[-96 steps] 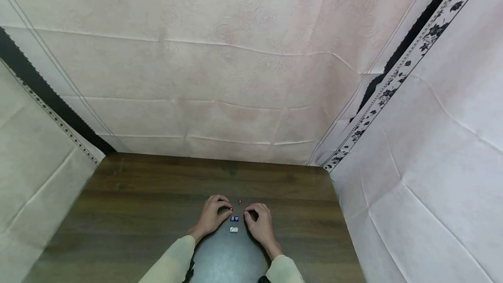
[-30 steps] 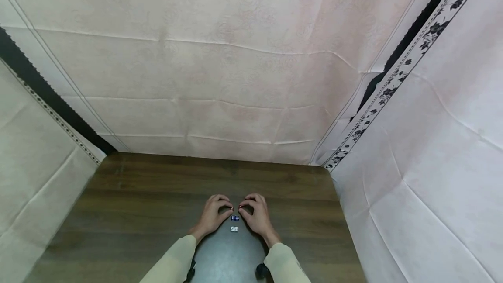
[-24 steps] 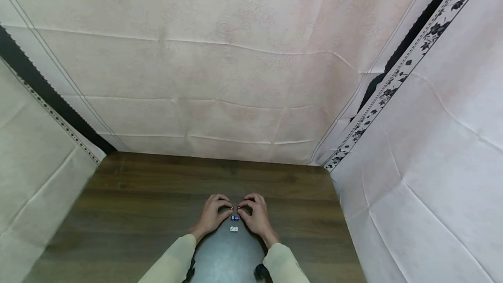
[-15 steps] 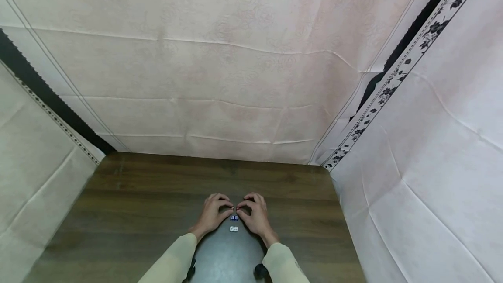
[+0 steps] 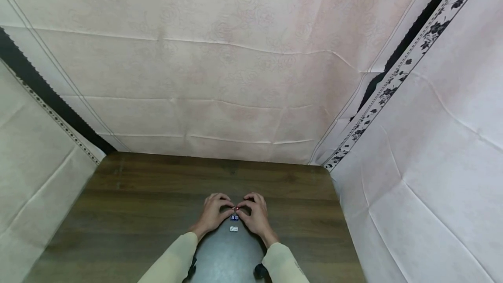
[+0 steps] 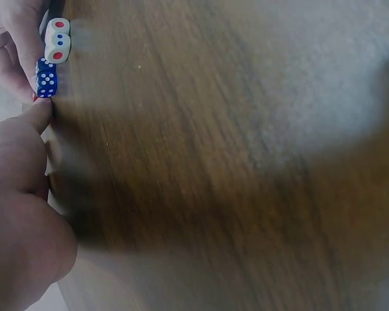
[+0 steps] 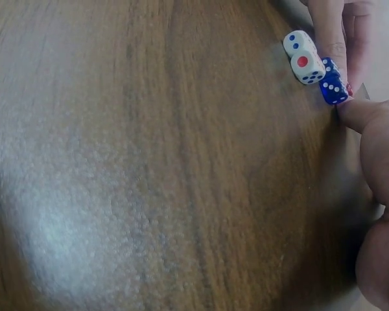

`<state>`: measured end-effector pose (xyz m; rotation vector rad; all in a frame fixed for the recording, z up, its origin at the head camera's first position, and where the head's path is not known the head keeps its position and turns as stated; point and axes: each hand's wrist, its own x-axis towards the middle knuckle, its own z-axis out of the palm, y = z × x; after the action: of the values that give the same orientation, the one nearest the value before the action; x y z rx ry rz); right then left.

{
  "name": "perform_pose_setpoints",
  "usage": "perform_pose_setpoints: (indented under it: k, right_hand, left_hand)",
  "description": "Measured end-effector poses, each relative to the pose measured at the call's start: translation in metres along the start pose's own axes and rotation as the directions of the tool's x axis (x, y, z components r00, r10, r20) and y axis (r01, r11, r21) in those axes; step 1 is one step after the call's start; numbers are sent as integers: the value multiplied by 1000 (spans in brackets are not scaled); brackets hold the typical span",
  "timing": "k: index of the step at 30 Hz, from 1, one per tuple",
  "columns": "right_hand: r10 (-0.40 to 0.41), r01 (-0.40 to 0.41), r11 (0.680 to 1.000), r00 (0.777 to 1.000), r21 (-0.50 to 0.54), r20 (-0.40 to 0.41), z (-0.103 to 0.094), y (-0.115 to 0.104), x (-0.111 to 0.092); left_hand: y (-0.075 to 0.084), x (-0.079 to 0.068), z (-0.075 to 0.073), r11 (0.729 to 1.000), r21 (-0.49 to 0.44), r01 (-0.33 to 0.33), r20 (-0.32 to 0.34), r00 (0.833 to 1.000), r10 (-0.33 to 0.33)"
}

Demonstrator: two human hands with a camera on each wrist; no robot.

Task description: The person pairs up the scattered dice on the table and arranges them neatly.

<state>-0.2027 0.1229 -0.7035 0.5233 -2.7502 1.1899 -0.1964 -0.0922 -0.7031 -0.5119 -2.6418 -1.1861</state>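
Fingers and thumb of my left hand (image 5: 212, 214) pinch a small red die (image 5: 233, 208). Facing it, my right hand (image 5: 256, 216) pinches another red die (image 5: 237, 208); the fingertips of both hands nearly meet, and whether the two dice touch is too small to tell. The wrist views show only a sliver of red (image 7: 350, 90) past the thumbs. Just nearer to me, a pair of blue dice (image 5: 234, 218) stands side by side. Nearer still is a pair of white dice (image 5: 233, 229), whose red and blue pips show in the left wrist view.
A brown wood-grain table (image 5: 149, 195) carries everything, with a bright glare on its near part. White patterned cloth (image 5: 220, 77) hangs behind the far edge and along both sides.
My right hand has moved in to the loose red die, pinched it and brought it left, up to the one in my left hand. My left hand, the blue and white dice have hardly moved.
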Motion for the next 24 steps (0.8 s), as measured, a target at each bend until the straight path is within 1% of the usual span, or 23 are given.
perform_pose_setpoints:
  k: [4, 7, 12, 17, 19, 24]
  right_hand:
    - [3, -3, 1000, 1000, 4, 3, -1, -1, 0]
    - [-1, 1, 1000, 1000, 4, 1, -1, -1, 0]
    - [-14, 14, 1000, 1000, -7, 1, 0, 1, 0]
    - [-24, 24, 1000, 1000, -19, 3, 0, 1, 0]
    - [-22, 22, 1000, 1000, -20, 7, 0, 1, 0]
    - [-29, 29, 999, 1000, -21, 3, 1, 3, 0]
  left_hand:
    - [5, 2, -2, 997, -5, 74, 67, 995, -73]
    - [6, 3, -1, 995, -1, 98, 83, 992, -97]
    - [5, 3, 0, 997, 11, 82, 67, 994, -82]
    - [1, 1, 2, 1000, 10, 19, 18, 1000, -19]
    - [1, 1, 1, 1000, 10, 21, 21, 1000, -21]
    - [2, 2, 0, 998, 9, 57, 52, 997, -58]
